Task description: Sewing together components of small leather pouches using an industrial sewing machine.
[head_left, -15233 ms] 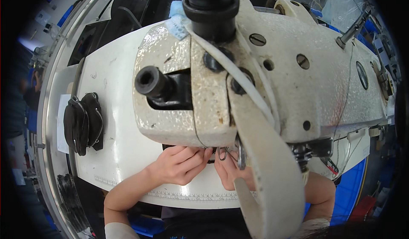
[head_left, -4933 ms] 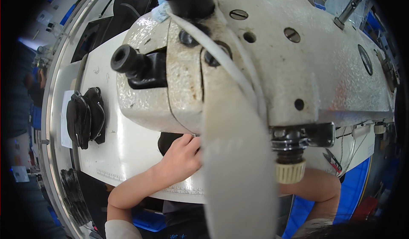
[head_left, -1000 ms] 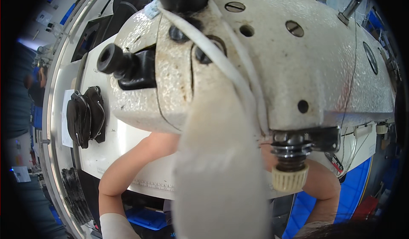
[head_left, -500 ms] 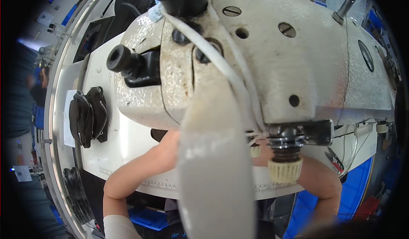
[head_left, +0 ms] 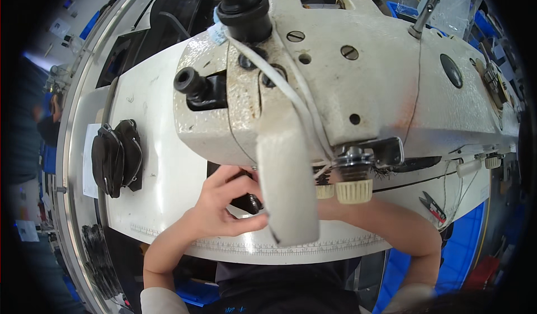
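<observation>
A cream sewing machine (head_left: 330, 90) fills the upper middle of the view. Below its head, my left hand (head_left: 221, 205) has bent fingers and a thumb curled round a black fabric piece (head_left: 243, 201) with a ridged edge. The fingertips pass partly behind a white strip-like part (head_left: 288, 185) hanging in front of the machine. My right forearm (head_left: 386, 224) reaches in from the lower right toward the same spot. The right hand's fingers are hidden behind the white part and the machine's knobs, so its grip does not show.
Two black zippered pouches (head_left: 116, 157) lie on the white table (head_left: 162, 196) at left, over a paper sheet. Red-and-black thread snips (head_left: 433, 208) rest at right. A printed ruler scale (head_left: 235, 247) runs along the near edge. A blue bin (head_left: 464, 241) stands below right.
The view has shifted, so the machine sits higher and the white part hangs shorter. My left hand, mostly hidden before, now shows beside the black fabric piece.
</observation>
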`<state>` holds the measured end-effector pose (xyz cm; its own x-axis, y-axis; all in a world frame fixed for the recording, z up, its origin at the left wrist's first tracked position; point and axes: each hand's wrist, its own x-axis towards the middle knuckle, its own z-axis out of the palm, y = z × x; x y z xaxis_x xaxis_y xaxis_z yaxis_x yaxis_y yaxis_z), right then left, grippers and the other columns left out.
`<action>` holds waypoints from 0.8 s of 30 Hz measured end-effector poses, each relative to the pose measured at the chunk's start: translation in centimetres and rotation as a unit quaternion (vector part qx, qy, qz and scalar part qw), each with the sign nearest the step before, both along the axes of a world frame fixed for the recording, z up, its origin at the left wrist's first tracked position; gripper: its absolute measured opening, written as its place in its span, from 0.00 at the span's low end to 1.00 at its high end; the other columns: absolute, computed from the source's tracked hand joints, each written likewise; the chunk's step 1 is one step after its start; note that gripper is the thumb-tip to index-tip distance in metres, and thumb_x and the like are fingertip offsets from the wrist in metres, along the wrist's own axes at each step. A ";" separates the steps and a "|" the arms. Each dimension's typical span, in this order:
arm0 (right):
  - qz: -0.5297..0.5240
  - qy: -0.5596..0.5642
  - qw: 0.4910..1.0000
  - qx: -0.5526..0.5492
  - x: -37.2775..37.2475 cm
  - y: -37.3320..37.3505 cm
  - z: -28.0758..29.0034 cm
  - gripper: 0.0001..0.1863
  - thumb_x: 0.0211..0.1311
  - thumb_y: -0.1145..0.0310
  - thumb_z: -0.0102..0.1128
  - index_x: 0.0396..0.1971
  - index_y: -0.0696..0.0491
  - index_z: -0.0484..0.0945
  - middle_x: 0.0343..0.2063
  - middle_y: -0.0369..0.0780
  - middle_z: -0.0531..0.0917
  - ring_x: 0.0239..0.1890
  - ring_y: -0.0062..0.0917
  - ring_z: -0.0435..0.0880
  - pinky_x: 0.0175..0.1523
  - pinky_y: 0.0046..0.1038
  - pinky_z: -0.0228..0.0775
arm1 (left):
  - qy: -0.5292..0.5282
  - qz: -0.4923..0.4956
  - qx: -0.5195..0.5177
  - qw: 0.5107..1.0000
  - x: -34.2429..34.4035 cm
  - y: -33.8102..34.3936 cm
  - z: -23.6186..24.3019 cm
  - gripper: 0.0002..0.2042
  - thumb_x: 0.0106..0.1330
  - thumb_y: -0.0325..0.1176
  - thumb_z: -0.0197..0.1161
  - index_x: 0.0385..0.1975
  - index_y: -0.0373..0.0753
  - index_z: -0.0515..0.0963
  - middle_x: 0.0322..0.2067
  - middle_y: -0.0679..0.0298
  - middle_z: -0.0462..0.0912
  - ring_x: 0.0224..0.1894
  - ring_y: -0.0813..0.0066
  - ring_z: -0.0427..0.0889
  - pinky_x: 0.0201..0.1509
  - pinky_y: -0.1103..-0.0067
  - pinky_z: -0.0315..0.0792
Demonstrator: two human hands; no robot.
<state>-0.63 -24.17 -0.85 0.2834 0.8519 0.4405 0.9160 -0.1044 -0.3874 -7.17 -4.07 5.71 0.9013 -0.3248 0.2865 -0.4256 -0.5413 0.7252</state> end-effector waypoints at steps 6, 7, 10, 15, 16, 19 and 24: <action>-0.025 -0.205 0.978 0.020 -0.9 0.4 -0.7 0.18 0.33 0.70 0.56 0.28 0.63 0.78 0.23 0.38 0.77 0.23 0.23 0.76 0.28 0.24 0.70 | 0.195 0.208 -0.171 0.943 -0.8 0.2 -1.4 0.10 0.48 0.24 0.66 0.19 0.39 0.69 0.28 0.62 0.71 0.34 0.70 0.73 0.39 0.76 0.67; -0.027 -0.206 0.978 0.020 -1.3 0.2 -0.7 0.18 0.33 0.70 0.56 0.28 0.63 0.78 0.23 0.38 0.77 0.23 0.23 0.76 0.28 0.24 0.70 | 0.061 0.165 0.044 0.983 -0.6 0.0 -2.5 0.09 0.48 0.23 0.65 0.19 0.40 0.69 0.27 0.62 0.71 0.33 0.69 0.72 0.40 0.75 0.65; -0.042 -0.261 0.962 -0.072 -1.9 0.2 0.1 0.14 0.33 0.70 0.56 0.24 0.61 0.79 0.21 0.38 0.78 0.20 0.22 0.75 0.27 0.23 0.68 | -0.118 0.141 0.251 0.950 -0.3 -1.3 -3.4 0.07 0.45 0.23 0.62 0.25 0.39 0.73 0.26 0.64 0.71 0.33 0.68 0.72 0.43 0.73 0.61; -0.020 -0.172 0.981 -0.091 -2.4 -0.4 0.4 0.07 0.32 0.70 0.57 0.15 0.57 0.75 0.18 0.37 0.75 0.19 0.21 0.73 0.24 0.23 0.63 | -0.113 0.011 0.251 0.961 -0.5 0.7 -7.5 0.15 0.40 0.30 0.61 0.32 0.38 0.79 0.33 0.64 0.80 0.33 0.69 0.77 0.38 0.70 0.68; -0.021 -0.170 0.981 -0.092 -2.5 -0.4 0.2 0.07 0.32 0.70 0.57 0.15 0.57 0.75 0.18 0.37 0.75 0.19 0.21 0.73 0.24 0.23 0.63 | -0.132 -0.004 0.246 0.960 -0.1 0.7 -7.2 0.15 0.40 0.31 0.62 0.32 0.40 0.80 0.34 0.63 0.81 0.32 0.67 0.78 0.37 0.70 0.69; -0.091 -0.217 0.972 -0.021 -2.8 -0.2 -0.5 0.06 0.32 0.70 0.57 0.13 0.56 0.72 0.15 0.36 0.71 0.20 0.22 0.72 0.25 0.23 0.61 | -0.117 0.019 0.139 0.983 0.9 0.0 -4.7 0.11 0.45 0.32 0.64 0.30 0.39 0.80 0.31 0.60 0.80 0.29 0.65 0.79 0.32 0.72 0.72; -0.066 -0.327 0.943 0.006 -2.9 -0.1 -1.3 0.07 0.32 0.70 0.56 0.12 0.55 0.68 0.15 0.36 0.68 0.21 0.24 0.70 0.25 0.22 0.58 | -0.192 0.006 0.215 0.958 0.8 -0.3 -4.7 0.12 0.40 0.30 0.65 0.27 0.36 0.78 0.36 0.60 0.77 0.33 0.66 0.77 0.34 0.72 0.72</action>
<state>-3.51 -24.32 -2.18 0.0511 0.8218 0.5674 0.9385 -0.2338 0.2540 -6.33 -4.37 1.01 0.7612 -0.4768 0.4395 -0.6075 -0.7615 0.2259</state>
